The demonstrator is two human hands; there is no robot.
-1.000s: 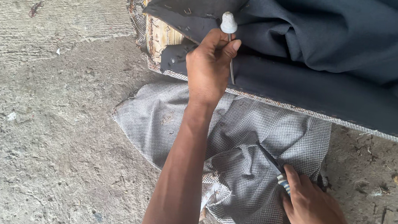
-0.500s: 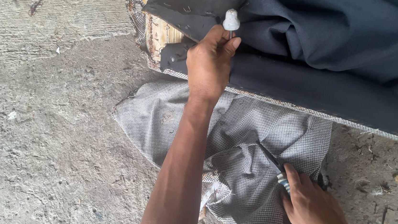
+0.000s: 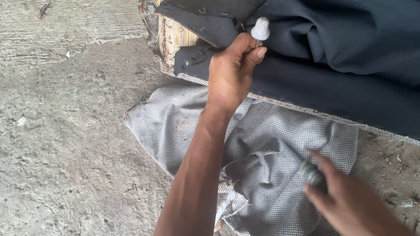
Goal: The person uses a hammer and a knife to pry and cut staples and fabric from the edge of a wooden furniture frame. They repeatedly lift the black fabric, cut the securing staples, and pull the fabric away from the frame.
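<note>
Moved: right hand (image 3: 349, 206) has lifted off the checked cloth (image 3: 267, 153), blurred, fingers clenched on a dark tool (image 3: 312, 173).
Left hand (image 3: 232, 69): pinches white-knobbed tool (image 3: 260, 30), upper centre, against dark fabric (image 3: 337, 48).
Tip: probably steady the knob upright before striking.

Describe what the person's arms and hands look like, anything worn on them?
Both are bare: the left hand and its long forearm show no sleeve, glove, watch or ring. The right hand is blurred, also ungloved, with no sleeve visible up to the frame's edge.
</note>
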